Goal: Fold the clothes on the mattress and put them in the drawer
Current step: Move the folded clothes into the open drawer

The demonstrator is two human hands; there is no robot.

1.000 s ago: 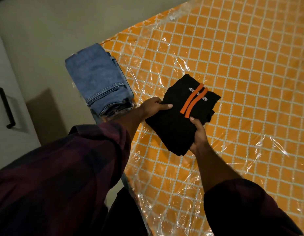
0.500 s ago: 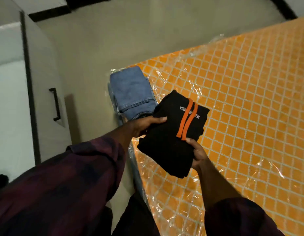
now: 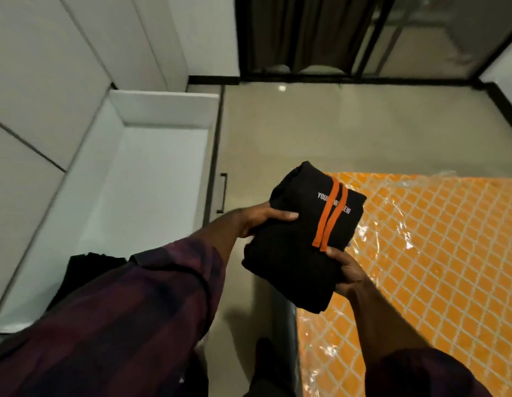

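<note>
A folded black garment (image 3: 295, 253) with two orange stripes and white lettering hangs in the air over the mattress corner. My left hand (image 3: 263, 219) grips its left edge, thumb on top. My right hand (image 3: 346, 275) holds its near right edge from below. The orange quilted mattress (image 3: 435, 267), wrapped in clear plastic, fills the lower right. An open white drawer (image 3: 151, 179) stands at the left, with a dark folded cloth (image 3: 85, 270) at its near end, partly hidden by my left sleeve. The folded jeans are out of view.
White cabinet fronts (image 3: 62, 67) rise behind the drawer, whose black handle (image 3: 222, 193) faces the mattress. Beige floor (image 3: 335, 133) runs between drawer and mattress. Dark curtains and a glass door (image 3: 349, 38) close the far side.
I have lifted the black garment off the mattress with both hands and turned left, so the open drawer has come into view and the folded jeans have dropped out of sight.
</note>
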